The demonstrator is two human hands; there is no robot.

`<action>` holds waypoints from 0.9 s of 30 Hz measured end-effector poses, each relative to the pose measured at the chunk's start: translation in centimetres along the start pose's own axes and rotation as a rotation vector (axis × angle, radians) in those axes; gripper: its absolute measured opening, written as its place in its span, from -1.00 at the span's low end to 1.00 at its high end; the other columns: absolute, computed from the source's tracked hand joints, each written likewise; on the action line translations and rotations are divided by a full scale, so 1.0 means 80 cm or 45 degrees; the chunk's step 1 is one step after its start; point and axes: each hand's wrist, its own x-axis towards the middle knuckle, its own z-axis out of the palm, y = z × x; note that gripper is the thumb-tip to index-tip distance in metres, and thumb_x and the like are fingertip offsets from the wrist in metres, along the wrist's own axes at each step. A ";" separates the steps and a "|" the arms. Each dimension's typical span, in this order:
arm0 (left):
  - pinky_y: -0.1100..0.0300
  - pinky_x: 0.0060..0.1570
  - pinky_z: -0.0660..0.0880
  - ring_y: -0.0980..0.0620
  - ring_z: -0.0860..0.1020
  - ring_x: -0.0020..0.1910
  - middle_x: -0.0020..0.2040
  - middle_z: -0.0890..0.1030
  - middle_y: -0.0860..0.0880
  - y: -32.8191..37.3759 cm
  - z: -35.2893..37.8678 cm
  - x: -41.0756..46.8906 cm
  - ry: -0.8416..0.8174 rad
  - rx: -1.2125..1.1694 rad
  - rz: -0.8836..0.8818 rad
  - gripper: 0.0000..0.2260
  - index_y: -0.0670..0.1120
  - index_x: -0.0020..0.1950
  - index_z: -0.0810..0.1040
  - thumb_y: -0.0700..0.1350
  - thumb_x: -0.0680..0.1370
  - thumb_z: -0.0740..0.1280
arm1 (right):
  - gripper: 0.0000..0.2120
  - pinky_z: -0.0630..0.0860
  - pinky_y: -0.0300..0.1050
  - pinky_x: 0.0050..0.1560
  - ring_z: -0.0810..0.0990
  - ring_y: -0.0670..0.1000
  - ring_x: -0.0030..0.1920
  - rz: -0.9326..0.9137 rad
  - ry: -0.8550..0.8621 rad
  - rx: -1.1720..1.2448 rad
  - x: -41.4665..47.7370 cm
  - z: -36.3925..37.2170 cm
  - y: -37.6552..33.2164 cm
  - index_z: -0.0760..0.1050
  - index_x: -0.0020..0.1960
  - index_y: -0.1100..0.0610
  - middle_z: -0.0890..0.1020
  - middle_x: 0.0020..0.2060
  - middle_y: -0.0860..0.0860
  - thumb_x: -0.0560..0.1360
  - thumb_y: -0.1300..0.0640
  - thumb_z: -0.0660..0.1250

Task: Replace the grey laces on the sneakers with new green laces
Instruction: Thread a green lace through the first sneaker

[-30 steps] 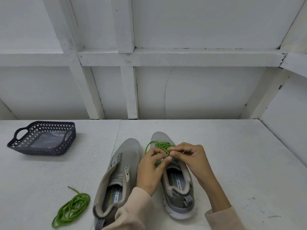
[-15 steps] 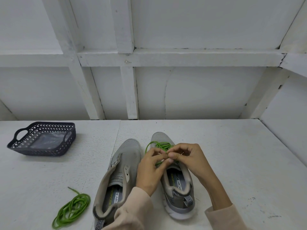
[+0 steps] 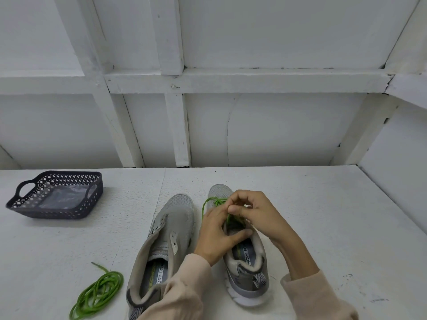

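Observation:
Two grey sneakers stand side by side on the white table, toes pointing away from me. The left sneaker [image 3: 168, 241] has no lace in its eyelets. A green lace [image 3: 213, 202] runs through the right sneaker [image 3: 248, 271] near its toe. My left hand [image 3: 217, 234] grips the right sneaker's tongue area, thumb across the opening. My right hand [image 3: 256, 212] pinches the green lace above the eyelets. A second green lace [image 3: 99, 294] lies coiled on the table at the lower left.
A dark perforated plastic basket [image 3: 13, 204] with handles sits at the left back of the table, a clear bag inside. White framed wall panels rise behind the table. The table's right edge meets a side wall.
My right hand has lifted slightly and drawn the lace up. My left thumb has dropped from the pinch and now lies across the sneaker's opening.

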 end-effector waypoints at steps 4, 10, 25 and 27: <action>-0.15 0.13 0.43 0.12 0.53 0.04 -0.07 0.61 0.18 0.009 -0.002 -0.001 0.047 0.001 0.011 -0.78 0.06 -0.14 0.58 0.14 0.37 0.50 | -0.84 0.37 -0.38 -0.41 0.53 -0.18 -0.40 -0.049 -0.027 0.203 0.016 -0.011 -0.031 0.51 -0.15 0.26 0.64 -0.29 0.10 0.52 0.45 0.26; 0.09 0.33 0.26 0.20 0.50 0.12 -0.08 0.63 0.15 0.005 -0.001 -0.003 0.047 -0.001 -0.005 -0.80 -0.01 -0.20 0.58 0.03 0.36 0.54 | -0.86 0.51 -0.23 -0.34 0.49 -0.03 -0.38 -0.155 -0.014 0.322 0.053 -0.021 -0.067 0.51 -0.13 0.27 0.65 -0.29 0.08 0.56 0.41 0.24; 0.47 0.35 -0.02 0.20 0.45 0.32 -0.07 0.68 0.17 -0.007 0.002 0.000 0.042 -0.217 -0.105 -0.70 -0.06 -0.15 0.64 0.12 0.29 0.52 | -0.88 0.61 -0.22 -0.21 0.60 -0.01 -0.32 -0.178 0.332 0.979 0.156 -0.034 -0.092 0.49 -0.11 0.28 0.61 -0.24 0.14 0.58 0.38 0.22; 0.25 0.46 -0.05 0.19 0.49 0.28 -0.05 0.69 0.15 -0.006 0.003 0.002 0.021 -0.313 -0.146 -0.71 -0.06 -0.13 0.67 0.14 0.35 0.46 | -0.90 0.63 -0.19 -0.18 0.61 -0.03 -0.35 -0.101 0.325 0.887 0.162 -0.029 -0.068 0.50 -0.09 0.29 0.59 -0.21 0.15 0.57 0.38 0.24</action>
